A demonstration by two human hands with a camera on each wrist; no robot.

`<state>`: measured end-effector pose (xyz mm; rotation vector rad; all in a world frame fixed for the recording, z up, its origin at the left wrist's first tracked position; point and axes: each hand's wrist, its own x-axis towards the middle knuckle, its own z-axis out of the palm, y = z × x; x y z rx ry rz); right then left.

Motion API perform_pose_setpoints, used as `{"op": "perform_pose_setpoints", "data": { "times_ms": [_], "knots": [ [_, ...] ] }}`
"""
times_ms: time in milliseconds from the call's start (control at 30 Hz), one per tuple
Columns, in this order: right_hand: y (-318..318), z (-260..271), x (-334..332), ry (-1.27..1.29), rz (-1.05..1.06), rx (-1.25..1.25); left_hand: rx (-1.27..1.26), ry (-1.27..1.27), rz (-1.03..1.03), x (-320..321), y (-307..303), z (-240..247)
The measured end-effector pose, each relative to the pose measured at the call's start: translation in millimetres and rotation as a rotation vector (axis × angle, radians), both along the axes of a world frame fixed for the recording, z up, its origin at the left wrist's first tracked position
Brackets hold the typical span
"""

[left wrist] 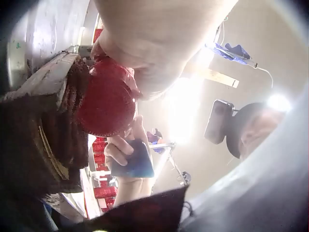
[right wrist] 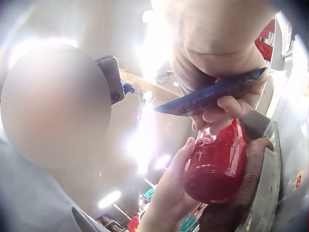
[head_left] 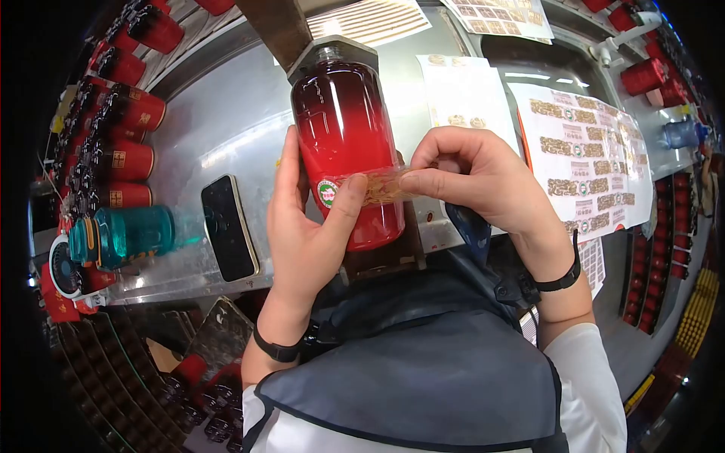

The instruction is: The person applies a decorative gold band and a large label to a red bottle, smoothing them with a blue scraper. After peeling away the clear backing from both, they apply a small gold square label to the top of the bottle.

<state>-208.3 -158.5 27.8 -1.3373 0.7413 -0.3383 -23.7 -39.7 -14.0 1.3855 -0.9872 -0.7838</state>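
A glossy red bottle (head_left: pixel 343 128), dark toward its neck, lies tilted on a brown support with its neck against a metal bracket (head_left: pixel 332 51). My left hand (head_left: pixel 306 238) grips its lower left side, thumb pressing a clear gold-patterned decal strip (head_left: pixel 381 187) with a round green-and-white emblem against the bottle. The right hand (head_left: pixel 476 177) pinches the strip's right end between thumb and forefinger. Tucked in that hand's other fingers is a flat blue scraper (right wrist: pixel 212 94). In the left wrist view the bottle's round red base (left wrist: pixel 108 108) shows, with the scraper below it.
A phone (head_left: pixel 230 226) and a teal water bottle (head_left: pixel 124 235) lie on the metal table at left. Many red jars (head_left: pixel 124 158) are stacked beyond them. Printed decal sheets (head_left: pixel 585 158) spread at right, with further sheets at the back.
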Motion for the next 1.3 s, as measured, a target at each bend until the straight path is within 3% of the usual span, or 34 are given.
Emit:
{"op": "perform_pose_setpoints", "data": {
  "times_ms": [567,967,1300],
  "knots": [
    [1,-25,6,-0.22,-0.015,0.171,0.057,0.072,-0.044,1,-1,1],
    [0,-18,4,-0.13,-0.021,0.077,0.068,0.14,-0.028,-3,-2,2],
    [-3,-44,7,-0.135,-0.059,0.04,0.044,0.188,-0.041,-2,-1,-1]
  ]
}}
